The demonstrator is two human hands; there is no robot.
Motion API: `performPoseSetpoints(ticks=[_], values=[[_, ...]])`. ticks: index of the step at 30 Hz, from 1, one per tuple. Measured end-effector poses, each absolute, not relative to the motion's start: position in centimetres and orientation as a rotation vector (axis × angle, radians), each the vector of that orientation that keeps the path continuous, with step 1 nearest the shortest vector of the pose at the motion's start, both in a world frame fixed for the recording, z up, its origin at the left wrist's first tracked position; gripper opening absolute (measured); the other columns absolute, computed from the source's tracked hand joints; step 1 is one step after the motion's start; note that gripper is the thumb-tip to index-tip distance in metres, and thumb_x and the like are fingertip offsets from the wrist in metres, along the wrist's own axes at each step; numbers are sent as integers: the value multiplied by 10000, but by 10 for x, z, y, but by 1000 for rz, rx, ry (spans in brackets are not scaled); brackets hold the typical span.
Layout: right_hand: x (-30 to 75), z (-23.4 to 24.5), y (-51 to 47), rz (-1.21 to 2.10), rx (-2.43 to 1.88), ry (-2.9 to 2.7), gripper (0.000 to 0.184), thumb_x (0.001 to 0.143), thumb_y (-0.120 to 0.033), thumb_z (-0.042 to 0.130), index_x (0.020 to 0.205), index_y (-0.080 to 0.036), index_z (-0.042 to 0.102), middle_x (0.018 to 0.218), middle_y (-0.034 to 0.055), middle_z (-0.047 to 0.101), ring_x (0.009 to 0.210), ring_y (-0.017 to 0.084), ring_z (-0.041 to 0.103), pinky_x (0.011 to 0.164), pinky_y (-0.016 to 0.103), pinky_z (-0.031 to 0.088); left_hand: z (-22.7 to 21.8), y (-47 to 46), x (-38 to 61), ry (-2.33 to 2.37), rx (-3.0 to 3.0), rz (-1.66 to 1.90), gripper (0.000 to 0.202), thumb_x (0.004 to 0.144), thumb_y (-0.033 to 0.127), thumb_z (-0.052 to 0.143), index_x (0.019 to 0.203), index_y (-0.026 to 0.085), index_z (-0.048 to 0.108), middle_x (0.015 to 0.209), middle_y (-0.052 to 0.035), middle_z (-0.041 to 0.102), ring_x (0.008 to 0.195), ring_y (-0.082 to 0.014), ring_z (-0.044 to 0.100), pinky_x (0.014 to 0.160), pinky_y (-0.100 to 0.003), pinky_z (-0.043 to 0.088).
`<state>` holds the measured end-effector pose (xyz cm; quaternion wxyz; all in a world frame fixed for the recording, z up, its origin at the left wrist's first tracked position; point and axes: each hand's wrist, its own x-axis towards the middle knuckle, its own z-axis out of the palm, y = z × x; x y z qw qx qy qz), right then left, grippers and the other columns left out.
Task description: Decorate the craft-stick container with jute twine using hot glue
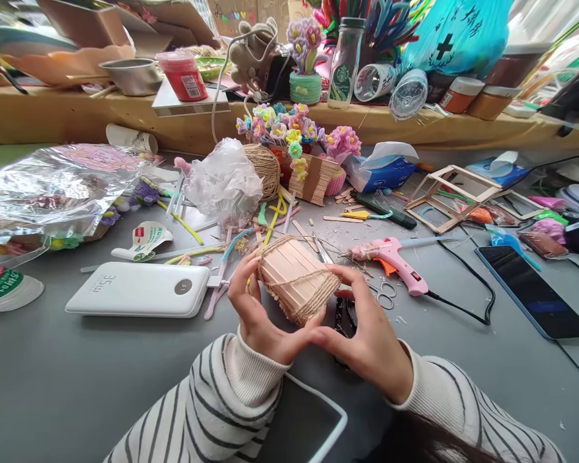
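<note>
Between my two hands is a small craft piece of pale wooden sticks (289, 267), side by side, with twine wound round its ends and one strand running slantwise across. My left hand (263, 321) grips its left and lower edge, fingers curled. On the right side my right hand (367, 331) pinches it, with its thumb meeting the left thumb at the bottom edge. Just beyond lie scissors (385, 294), partly hidden, and a pink hot glue gun (399, 260) on the grey table. A dark object (346, 316), partly covered, sits under my right hand.
A white power bank (139, 289) with a cable lies at left; a phone (535, 289) at right. Behind are a twine ball (263, 170), crumpled clear plastic (224, 180), pipe-cleaner flowers (289, 128) and a stick frame (451, 196). A glass bottle (346, 64) stands on the ledge.
</note>
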<state>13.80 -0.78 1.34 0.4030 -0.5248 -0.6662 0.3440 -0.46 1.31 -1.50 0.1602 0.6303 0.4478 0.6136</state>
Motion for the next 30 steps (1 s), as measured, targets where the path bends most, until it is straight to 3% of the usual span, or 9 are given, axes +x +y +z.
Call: performPoseSetpoints(ticks=[10, 16, 23, 30], values=[[130, 12, 1, 1161, -1222, -1356, 501, 650, -318, 646, 1070, -210, 394, 1134, 77, 474, 1062, 182, 473, 903, 354, 431, -8, 10, 0, 1419, 2022, 1741, 887, 475, 247, 728, 1211, 163, 240, 1239, -185, 294, 1199, -335, 297, 960, -534, 293], [146, 12, 19, 1214, -1102, -1543, 500, 656, -285, 642, 1103, -208, 431, 1203, 83, 427, 1108, 189, 443, 919, 344, 424, -5, -16, -18, 1337, 1992, 1515, 1011, 461, 253, 764, 1278, 185, 172, 1279, -169, 256, 1219, -331, 266, 980, -523, 286], [156, 17, 38, 1159, -1009, -1906, 516, 691, -296, 614, 1171, -237, 434, 1250, 64, 390, 1195, 174, 345, 937, 313, 401, 6, -52, -22, 1344, 1266, 1498, 531, 719, 199, 560, 1183, 279, 314, 1240, -85, 361, 1190, -231, 342, 1004, -492, 272], [169, 16, 50, 1056, -964, -2102, 485, 778, -344, 519, 1239, -267, 391, 1298, 38, 406, 1214, 182, 342, 979, 369, 355, 6, -62, -26, 1335, 1307, 1418, 431, 763, 191, 493, 1151, 278, 326, 1184, -89, 414, 1047, -197, 488, 897, -408, 437]])
